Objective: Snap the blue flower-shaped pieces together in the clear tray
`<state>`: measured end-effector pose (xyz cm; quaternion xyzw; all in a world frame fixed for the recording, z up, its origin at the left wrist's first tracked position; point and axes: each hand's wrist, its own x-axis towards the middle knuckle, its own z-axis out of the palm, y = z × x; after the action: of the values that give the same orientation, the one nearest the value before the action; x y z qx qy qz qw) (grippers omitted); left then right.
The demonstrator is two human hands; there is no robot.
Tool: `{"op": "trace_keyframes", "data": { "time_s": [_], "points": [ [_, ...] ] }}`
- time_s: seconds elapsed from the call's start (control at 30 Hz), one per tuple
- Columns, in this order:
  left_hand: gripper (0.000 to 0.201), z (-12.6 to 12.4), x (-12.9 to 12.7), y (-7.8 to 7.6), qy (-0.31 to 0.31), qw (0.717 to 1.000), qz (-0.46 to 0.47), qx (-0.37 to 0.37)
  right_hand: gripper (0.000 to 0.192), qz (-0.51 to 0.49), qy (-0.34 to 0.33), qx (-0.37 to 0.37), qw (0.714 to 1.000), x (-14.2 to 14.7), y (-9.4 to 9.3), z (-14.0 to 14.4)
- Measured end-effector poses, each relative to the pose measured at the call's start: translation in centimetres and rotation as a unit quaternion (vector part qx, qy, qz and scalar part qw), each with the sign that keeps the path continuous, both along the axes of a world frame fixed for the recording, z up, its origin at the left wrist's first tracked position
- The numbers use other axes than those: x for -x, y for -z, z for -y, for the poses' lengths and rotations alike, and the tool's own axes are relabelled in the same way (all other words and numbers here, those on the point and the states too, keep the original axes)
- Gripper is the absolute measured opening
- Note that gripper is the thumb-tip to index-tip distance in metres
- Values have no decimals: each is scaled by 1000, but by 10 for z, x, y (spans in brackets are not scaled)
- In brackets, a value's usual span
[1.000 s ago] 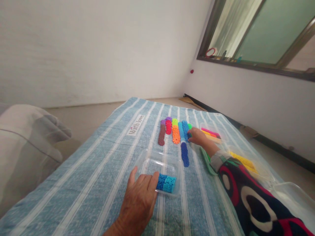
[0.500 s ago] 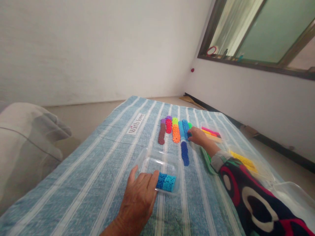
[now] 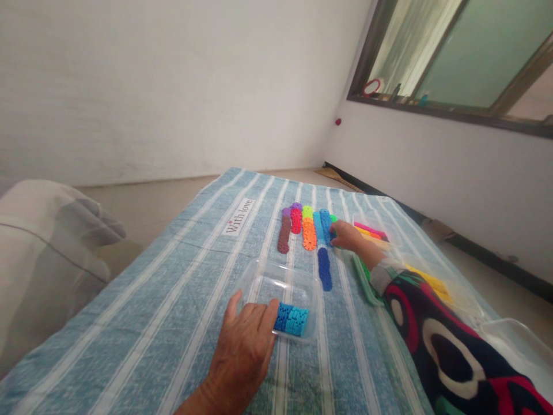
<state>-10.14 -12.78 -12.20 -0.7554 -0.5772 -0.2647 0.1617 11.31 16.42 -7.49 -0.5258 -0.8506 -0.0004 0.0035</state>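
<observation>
My left hand (image 3: pixel 248 337) is closed on the near-left rim of a clear plastic container (image 3: pixel 259 274), thumb outside its left side. In that container, blue notched plastic discs (image 3: pixel 291 319) stand packed in two rows, darker on the left and lighter on the right. My right hand (image 3: pixel 345 235) reaches to the right edge of a row of blue notched discs (image 3: pixel 325 222), its fingers curled in and closed against them. Beneath that row lies a line of dark blue discs (image 3: pixel 324 270). Some green discs (image 3: pixel 333 219) show just beyond my right fingers.
Rows of brown (image 3: pixel 284 233), red (image 3: pixel 296 221) and orange discs (image 3: pixel 309 235) lie further left on the striped cloth (image 3: pixel 207 230). Right of my arm are a container of pink and yellow pieces (image 3: pixel 367 231), a green tray (image 3: pixel 363 282) and a container with yellow pieces (image 3: pixel 430 282).
My right hand has shifted very slightly at the edge of the blue row. The left hand and the clear container stay in place.
</observation>
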Motion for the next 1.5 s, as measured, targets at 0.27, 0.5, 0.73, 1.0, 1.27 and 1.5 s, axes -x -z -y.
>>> {"op": "trace_keyframes", "data": {
  "time_s": [0.27,0.5,0.73,1.0,1.27,1.5],
  "points": [
    [35,0,0,-1,0,1000,-5,6,27,-18,-13,-4,1000,0,-7,4],
    [34,0,0,-2,-3,1000,-10,-1,14,-36,-21,5,999,-2,-15,11],
    [32,3,-2,-13,2,1000,-16,23,9,-78,-23,7,997,0,-38,24],
    [30,3,-6,-9,-9,1000,-8,5,19,-229,-312,155,909,80,-66,114],
    [32,5,-9,-12,-16,999,-49,-10,25,-98,-403,236,878,134,-39,141],
    [33,6,-13,-18,-28,998,-52,-6,22,-40,-414,289,862,141,-42,137]
  ]
}}
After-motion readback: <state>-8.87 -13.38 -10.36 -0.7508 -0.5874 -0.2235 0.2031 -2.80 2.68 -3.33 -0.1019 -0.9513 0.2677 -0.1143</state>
